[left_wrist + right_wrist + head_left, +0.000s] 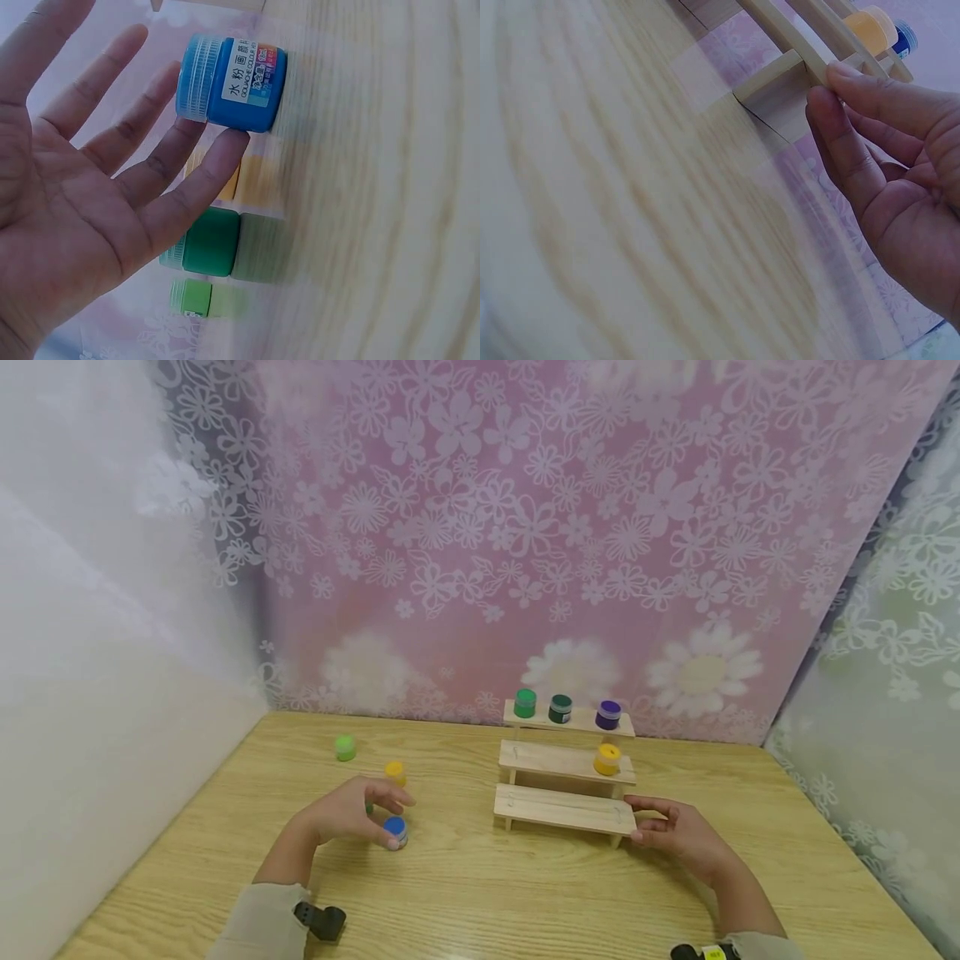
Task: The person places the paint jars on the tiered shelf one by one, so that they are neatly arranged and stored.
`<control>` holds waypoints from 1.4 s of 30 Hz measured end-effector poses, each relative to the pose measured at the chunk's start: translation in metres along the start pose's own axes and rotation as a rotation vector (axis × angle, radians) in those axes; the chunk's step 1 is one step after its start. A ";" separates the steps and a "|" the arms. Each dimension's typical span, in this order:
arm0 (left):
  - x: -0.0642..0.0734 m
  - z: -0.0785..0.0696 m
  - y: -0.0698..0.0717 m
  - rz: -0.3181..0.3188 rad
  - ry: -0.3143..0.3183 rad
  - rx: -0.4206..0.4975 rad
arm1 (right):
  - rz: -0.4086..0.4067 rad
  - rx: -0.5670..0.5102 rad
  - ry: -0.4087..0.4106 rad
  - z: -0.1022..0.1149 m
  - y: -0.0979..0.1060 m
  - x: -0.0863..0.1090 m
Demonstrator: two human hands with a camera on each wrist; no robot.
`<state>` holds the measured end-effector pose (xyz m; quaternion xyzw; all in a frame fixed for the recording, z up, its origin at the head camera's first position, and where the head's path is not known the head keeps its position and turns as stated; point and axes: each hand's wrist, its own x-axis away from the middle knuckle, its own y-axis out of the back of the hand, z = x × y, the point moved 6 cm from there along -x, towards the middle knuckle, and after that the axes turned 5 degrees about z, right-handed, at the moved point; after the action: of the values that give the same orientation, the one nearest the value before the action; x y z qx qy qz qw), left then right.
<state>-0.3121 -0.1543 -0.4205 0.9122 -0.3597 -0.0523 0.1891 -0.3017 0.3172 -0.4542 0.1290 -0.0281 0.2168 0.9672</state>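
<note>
My left hand [347, 811] reaches over the table with its fingers spread beside a blue paint jar [395, 832]. In the left wrist view the fingers are mostly straight and the blue jar, with its clear-blue lid and white label, stands at the fingertips. A green jar [212, 241] is partly hidden behind this hand in the head view. On the right, my right hand [686, 839] pinches the end of the lowest step of a three-tier wooden stand [558, 810] between thumb and fingers, seen closer in the right wrist view.
An orange-yellow jar [395, 772] and a light green jar [345, 748] stand farther back on the left. The top tier bears a green jar [525, 703], a dark green jar [560, 709] and a purple jar [608, 715]. A yellow jar [607, 760] is on the middle tier.
</note>
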 end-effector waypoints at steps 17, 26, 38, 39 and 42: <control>-0.002 0.000 -0.001 -0.014 0.018 -0.150 | -0.004 -0.024 -0.008 0.000 -0.001 0.000; -0.005 0.003 -0.006 0.001 0.015 -0.139 | 0.024 -0.046 0.014 -0.002 -0.001 0.000; -0.006 0.003 -0.011 0.015 0.034 -0.111 | 0.028 -0.048 0.019 -0.003 -0.001 -0.001; -0.007 0.004 -0.011 0.015 0.033 -0.115 | 0.026 -0.046 0.020 -0.003 -0.001 -0.001; -0.009 0.004 -0.011 0.010 0.027 -0.137 | 0.021 -0.037 0.019 -0.001 -0.001 -0.001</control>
<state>-0.3126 -0.1425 -0.4290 0.8959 -0.3573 -0.0638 0.2561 -0.3021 0.3167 -0.4558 0.1085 -0.0244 0.2275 0.9674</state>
